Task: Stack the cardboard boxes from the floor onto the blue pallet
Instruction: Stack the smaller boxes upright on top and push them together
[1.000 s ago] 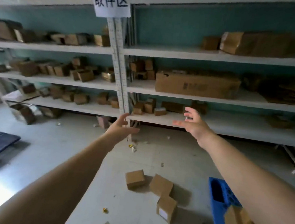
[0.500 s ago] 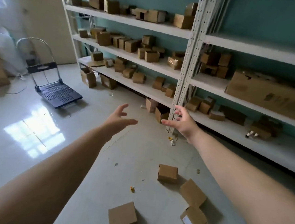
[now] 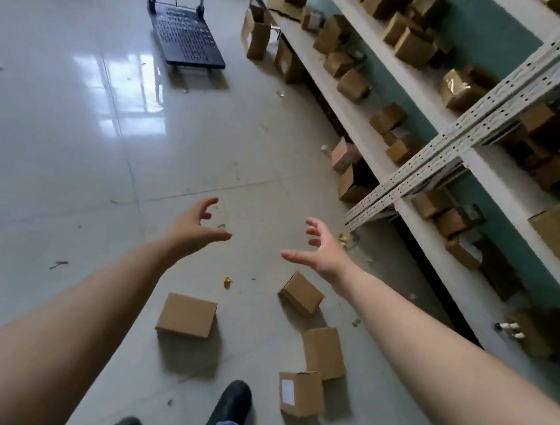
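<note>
Brown rectangular cardboard box (image 3: 302, 293) on floor just below empty right hand (image 3: 321, 250); left hand (image 3: 191, 228) farther, empty, fingers spread.

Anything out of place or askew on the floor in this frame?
Yes. Four cardboard boxes lie scattered at odd angles: one alone on the left, one tilted, and two touching. Small yellow scraps litter the tiles. Both hands hold nothing.

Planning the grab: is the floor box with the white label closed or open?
Closed. The labelled box shows its flaps folded flat, nothing gaping, and it lies untouched by either hand.
</note>
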### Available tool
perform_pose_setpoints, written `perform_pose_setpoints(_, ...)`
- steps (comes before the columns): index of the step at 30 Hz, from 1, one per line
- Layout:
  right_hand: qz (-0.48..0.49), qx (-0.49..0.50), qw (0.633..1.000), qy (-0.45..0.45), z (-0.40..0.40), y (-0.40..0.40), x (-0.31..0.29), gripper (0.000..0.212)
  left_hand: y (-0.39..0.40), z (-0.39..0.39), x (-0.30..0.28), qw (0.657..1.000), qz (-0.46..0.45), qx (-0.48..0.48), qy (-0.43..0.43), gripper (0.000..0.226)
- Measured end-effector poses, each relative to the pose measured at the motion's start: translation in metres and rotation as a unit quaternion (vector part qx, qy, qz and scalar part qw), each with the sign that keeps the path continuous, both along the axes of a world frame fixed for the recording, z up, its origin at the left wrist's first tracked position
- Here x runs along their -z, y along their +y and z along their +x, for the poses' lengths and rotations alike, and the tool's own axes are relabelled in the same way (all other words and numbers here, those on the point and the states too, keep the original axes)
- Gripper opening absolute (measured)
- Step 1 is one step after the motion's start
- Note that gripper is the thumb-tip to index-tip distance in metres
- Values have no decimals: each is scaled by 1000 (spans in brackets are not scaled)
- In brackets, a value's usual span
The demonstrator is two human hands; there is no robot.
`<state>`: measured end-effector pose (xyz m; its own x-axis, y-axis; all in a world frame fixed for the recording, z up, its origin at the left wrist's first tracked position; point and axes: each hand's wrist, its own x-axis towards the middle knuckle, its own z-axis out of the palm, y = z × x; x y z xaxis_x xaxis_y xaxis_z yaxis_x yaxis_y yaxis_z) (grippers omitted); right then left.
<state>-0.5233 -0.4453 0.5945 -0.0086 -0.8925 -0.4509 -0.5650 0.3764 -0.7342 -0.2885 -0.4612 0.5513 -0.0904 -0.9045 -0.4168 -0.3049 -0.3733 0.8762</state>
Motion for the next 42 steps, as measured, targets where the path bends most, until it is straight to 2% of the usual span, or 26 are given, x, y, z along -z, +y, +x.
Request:
perform_pose_setpoints(4,71,-37,996,31,29,3,91,91,23,34,93,997,62,-53,-6,77)
perform_pose_setpoints(9,146,-77,985,47,66,4,236,95,52,68,230,983,142,-112,-30,83)
perform_pose_setpoints(16,214,-72,971,79,97,9,453,98,65,65,428,966,219,-136,-20,85)
perform_pose_setpoints(20,243,-42,964,97,97,16,562,101,62,48,529,963,227,-140,-30,82)
perform_pose_setpoints(25,254,44,959,120,83,22,660,115,51,36,625,954,236,-140,-124,90)
perform_pose_setpoints(27,269,76,957,84,80,22,683,115,49,34,647,953,232,-141,-133,91)
perform_pose_setpoints(31,313,126,941,-20,82,27,710,95,55,29,678,947,270,-159,-68,87)
perform_pose_setpoints(34,276,161,947,-38,83,27,707,92,59,31,676,937,288,-191,-46,74)
perform_pose_setpoints(38,217,151,963,-48,84,2,664,91,50,40,632,935,262,-235,-47,67)
perform_pose_setpoints(42,164,138,972,-93,92,-41,576,80,9,60,536,943,188,-272,-27,59)
